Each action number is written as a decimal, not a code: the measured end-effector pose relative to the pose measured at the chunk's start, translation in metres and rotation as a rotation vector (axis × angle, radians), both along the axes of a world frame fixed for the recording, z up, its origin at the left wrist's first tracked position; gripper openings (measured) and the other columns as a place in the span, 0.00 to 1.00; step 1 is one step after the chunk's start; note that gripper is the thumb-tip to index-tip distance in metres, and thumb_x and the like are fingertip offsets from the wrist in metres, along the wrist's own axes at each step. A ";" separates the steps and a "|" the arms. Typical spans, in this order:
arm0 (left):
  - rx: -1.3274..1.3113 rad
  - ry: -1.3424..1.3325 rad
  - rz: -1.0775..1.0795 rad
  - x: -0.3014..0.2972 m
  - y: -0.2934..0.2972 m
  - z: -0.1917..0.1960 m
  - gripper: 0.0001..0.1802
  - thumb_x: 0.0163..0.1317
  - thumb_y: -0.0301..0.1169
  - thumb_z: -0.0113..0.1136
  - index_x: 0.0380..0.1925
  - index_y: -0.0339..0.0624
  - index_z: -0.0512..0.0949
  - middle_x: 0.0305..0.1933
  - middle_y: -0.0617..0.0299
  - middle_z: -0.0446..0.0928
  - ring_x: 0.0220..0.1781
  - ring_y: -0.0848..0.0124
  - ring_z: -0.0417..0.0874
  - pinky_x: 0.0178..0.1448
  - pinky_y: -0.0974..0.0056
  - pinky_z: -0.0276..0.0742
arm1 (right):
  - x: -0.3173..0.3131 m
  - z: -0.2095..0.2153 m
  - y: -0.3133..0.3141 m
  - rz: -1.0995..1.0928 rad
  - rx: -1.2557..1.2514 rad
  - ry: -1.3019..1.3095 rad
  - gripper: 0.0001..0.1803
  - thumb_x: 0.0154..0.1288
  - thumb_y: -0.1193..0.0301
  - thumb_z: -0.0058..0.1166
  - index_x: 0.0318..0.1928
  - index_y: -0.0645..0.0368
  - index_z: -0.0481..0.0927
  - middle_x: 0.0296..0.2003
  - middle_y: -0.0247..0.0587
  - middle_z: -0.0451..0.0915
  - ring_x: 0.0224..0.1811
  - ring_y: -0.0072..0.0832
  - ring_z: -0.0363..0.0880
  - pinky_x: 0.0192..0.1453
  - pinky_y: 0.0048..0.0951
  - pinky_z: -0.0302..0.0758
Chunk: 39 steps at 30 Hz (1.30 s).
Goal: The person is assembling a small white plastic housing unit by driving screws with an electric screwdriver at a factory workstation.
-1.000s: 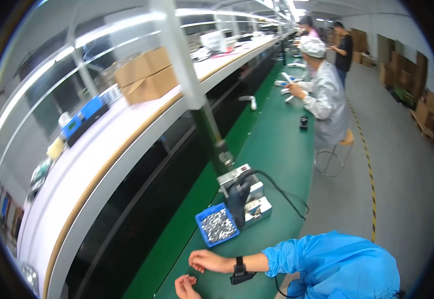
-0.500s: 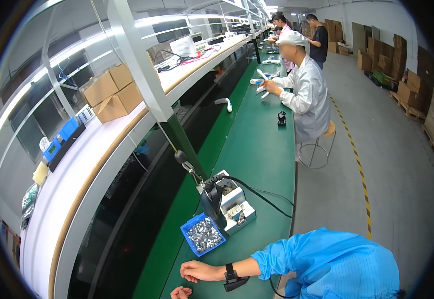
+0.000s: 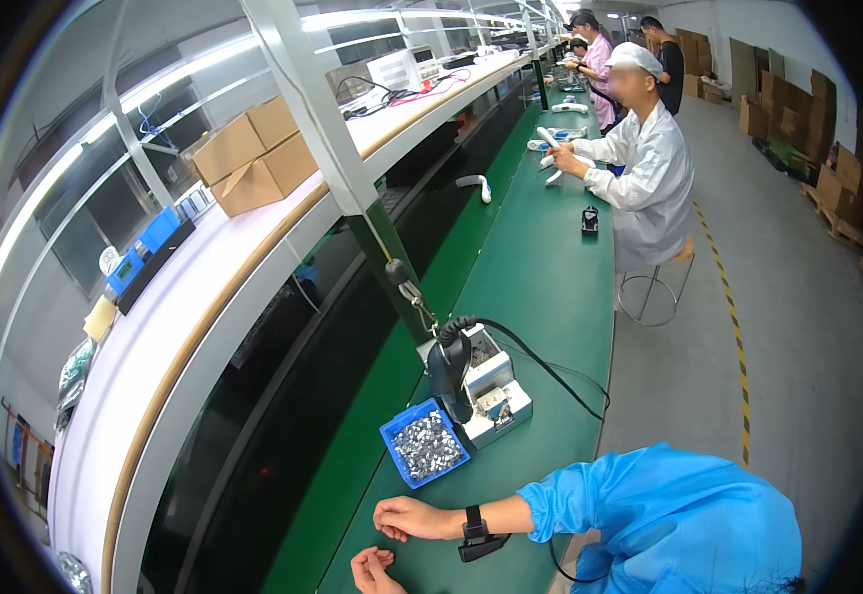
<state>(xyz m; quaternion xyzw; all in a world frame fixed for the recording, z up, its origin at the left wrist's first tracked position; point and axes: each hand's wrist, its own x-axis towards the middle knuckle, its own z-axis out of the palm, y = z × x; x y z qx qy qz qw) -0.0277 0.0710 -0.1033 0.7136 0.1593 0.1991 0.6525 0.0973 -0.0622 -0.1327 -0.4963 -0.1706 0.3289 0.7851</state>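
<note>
From the lower right my right arm in a blue sleeve [image 3: 629, 495] reaches left, with a black strapped device [image 3: 478, 533] on its wrist. My right hand [image 3: 416, 518] rests over the green bench with curled fingers, and no object shows in it. Just below it, at the bottom edge, my left hand [image 3: 377, 572] is also curled, partly cut off by the frame; nothing shows between its fingers. The two hands are slightly apart. Beyond my right hand stands a blue tray [image 3: 388, 437] full of small shiny metal parts [image 3: 427, 445].
Beside the tray, a black corded tool [image 3: 448, 372] hangs in front of a grey-white box holder [image 3: 496, 428]. A cable crosses the bench [image 3: 560, 287]. A shelf [image 3: 203, 287] runs along the left. Farther up, a person in white [image 3: 649, 158] handles white parts near a small black object [image 3: 590, 220].
The whole view has shifted, so the bench and tray appear farther right and higher. More of my left hand shows. Both hands stay curled near the same place on the bench.
</note>
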 end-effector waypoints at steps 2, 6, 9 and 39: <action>0.003 -0.014 -0.001 -0.001 0.000 0.002 0.10 0.79 0.31 0.55 0.46 0.35 0.81 0.40 0.59 0.83 0.43 0.70 0.83 0.53 0.64 0.80 | 0.000 0.002 0.001 0.013 0.008 0.007 0.12 0.82 0.66 0.45 0.42 0.60 0.78 0.32 0.32 0.77 0.32 0.19 0.75 0.37 0.22 0.76; -0.034 -0.030 0.033 -0.009 0.001 0.006 0.12 0.81 0.32 0.51 0.45 0.34 0.80 0.40 0.59 0.83 0.42 0.70 0.83 0.52 0.64 0.79 | -0.006 0.003 0.010 0.020 0.017 -0.011 0.11 0.81 0.68 0.47 0.43 0.61 0.78 0.32 0.32 0.77 0.33 0.19 0.76 0.38 0.23 0.76; -0.003 -0.033 0.058 0.000 0.004 -0.009 0.09 0.78 0.28 0.53 0.44 0.34 0.80 0.37 0.58 0.83 0.39 0.71 0.84 0.48 0.66 0.81 | -0.004 0.008 0.003 0.005 0.021 0.033 0.10 0.80 0.70 0.47 0.44 0.61 0.79 0.32 0.33 0.78 0.34 0.20 0.76 0.38 0.24 0.76; -0.180 -0.089 -0.030 0.005 0.010 -0.039 0.09 0.82 0.30 0.52 0.49 0.36 0.78 0.41 0.63 0.82 0.45 0.75 0.82 0.55 0.69 0.80 | -0.010 0.025 0.000 -0.038 0.004 0.003 0.10 0.81 0.67 0.46 0.41 0.58 0.75 0.30 0.34 0.75 0.30 0.22 0.73 0.37 0.26 0.73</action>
